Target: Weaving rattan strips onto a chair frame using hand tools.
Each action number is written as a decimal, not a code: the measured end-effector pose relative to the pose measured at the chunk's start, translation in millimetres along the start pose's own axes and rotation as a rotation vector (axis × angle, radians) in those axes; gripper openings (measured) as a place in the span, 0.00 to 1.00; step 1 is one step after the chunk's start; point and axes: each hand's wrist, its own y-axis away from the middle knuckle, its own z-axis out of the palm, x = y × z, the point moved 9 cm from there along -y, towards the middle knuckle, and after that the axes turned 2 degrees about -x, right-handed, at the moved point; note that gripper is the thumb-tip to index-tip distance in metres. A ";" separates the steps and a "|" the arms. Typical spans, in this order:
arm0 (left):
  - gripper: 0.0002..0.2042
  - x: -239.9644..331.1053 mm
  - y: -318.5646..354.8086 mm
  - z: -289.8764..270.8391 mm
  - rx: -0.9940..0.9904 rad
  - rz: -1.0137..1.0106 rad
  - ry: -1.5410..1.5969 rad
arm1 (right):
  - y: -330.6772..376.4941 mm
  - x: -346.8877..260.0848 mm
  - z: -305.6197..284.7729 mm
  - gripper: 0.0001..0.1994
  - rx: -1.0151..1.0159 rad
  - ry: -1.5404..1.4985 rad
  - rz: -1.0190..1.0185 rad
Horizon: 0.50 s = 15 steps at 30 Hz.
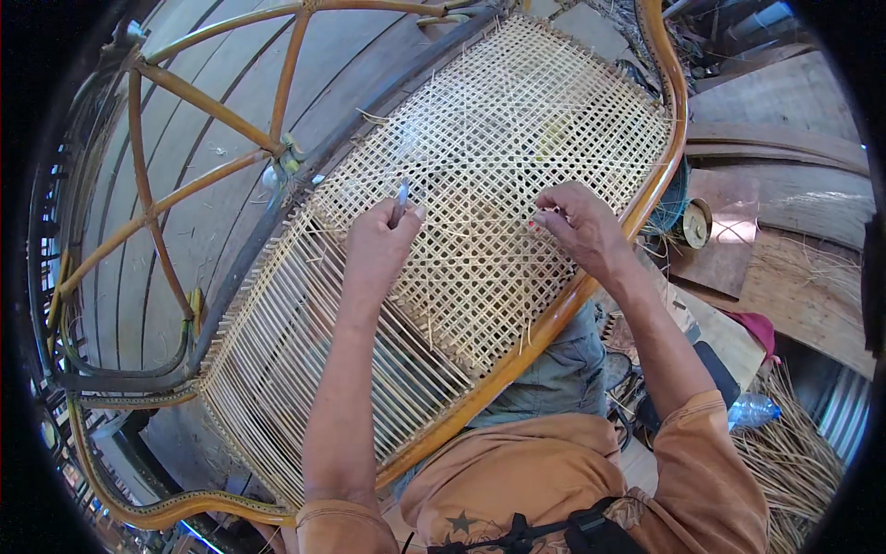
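Over a half-woven rattan seat, both my hands are held a little apart from each other. My left hand [380, 242] is closed around a short tool with a grey metal, blade-like tip [402, 196] pointing away from me; its exact kind cannot be told. To the right, my right hand [583, 226] has its thumb and fingers pinched together near the open-weave cane webbing [517, 102]. A tiny red spot shows at those fingertips, and what they hold is too small to name. Parallel cane strands [286, 342] without cross-weave stretch to the left of the webbing.
A curved, varnished rattan frame rail [526, 340] runs between the seat and my body. Bent rattan poles [208, 106] rise at the left. On the right lie wooden boards [794, 217], a tin can [694, 224], a plastic bottle [755, 411] and a bundle of cane strips [784, 452].
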 end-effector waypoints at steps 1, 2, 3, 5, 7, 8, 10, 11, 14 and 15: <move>0.15 0.1 -1.0 -2.0 0.034 0.006 -0.114 | 0.2 -6.1 -4.3 0.08 0.091 -0.007 -0.080; 0.15 -2.4 -1.5 -0.7 0.035 0.007 -0.119 | -1.2 -6.5 -4.4 0.08 0.095 -0.010 -0.081; 0.16 0.7 -1.1 -4.4 0.102 0.062 -0.259 | -2.3 -13.6 -10.4 0.10 0.150 -0.010 -0.136; 0.16 6.5 0.9 -6.3 0.166 0.115 -0.404 | -4.0 -16.9 -19.5 0.11 0.206 -0.012 -0.188; 0.17 11.4 3.4 -6.0 0.190 0.118 -0.579 | -0.1 -39.9 0.1 0.12 -0.005 0.416 -0.486; 0.17 10.1 3.3 -4.7 0.189 0.119 -0.583 | -0.8 -39.5 -2.2 0.12 -0.004 0.414 -0.484; 0.16 9.6 4.0 -5.6 0.231 0.153 -0.648 | -3.1 -34.6 10.3 0.09 -0.154 0.564 -0.466; 0.16 8.6 4.1 -6.0 0.235 0.147 -0.651 | -4.2 -38.3 6.2 0.09 -0.156 0.559 -0.471; 0.13 13.2 4.8 -5.2 0.285 0.194 -0.757 | -1.7 -44.7 13.2 0.05 -0.313 0.501 -0.504; 0.12 13.3 3.7 -4.4 0.294 0.218 -0.779 | -4.2 -44.3 17.4 0.04 -0.325 0.288 -0.451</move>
